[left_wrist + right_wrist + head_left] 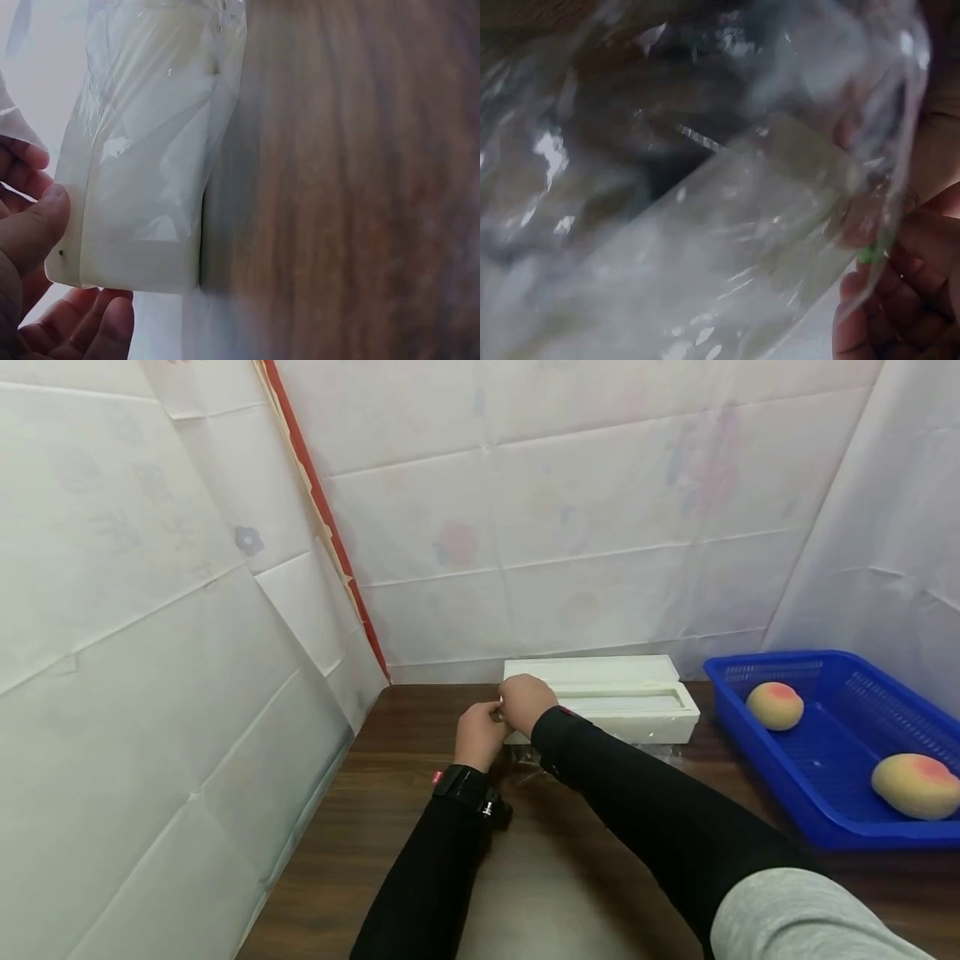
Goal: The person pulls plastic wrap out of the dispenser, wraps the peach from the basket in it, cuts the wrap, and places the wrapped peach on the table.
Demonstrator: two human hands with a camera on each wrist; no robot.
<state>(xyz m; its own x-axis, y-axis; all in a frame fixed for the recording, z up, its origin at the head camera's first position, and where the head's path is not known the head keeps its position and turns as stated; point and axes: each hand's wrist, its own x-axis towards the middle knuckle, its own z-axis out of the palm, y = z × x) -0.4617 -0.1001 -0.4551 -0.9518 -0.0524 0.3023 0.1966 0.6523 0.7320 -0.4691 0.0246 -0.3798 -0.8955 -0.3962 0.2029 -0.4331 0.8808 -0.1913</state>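
Film [705, 225] is what your right hand [527, 697] grips: its fingers are curled in, nearly closed, and the clear edge runs down to them beside a small green spot [868, 255]. Your left hand [481, 731] has its fingers bent, with the thumb held apart from them; seen from its own wrist, the thumb lies beside the long edge of the white box [637, 728] and the other fingers reach past the box's end. Whether those fingers pinch anything or merely rest there, you cannot tell from these views. From the head, your two hands meet at the fingertips, right over left, at the left end of the box, and the tiny thing between them is too small to make out.

The box lies lengthwise at the back of the table [420, 735], its lid [592, 670] raised along the far side. Film covers its side in your left wrist view and bunches at its front foot. To your right, near the box, a blue basket [780, 787] holds two peaches [775, 706], set apart from each other.
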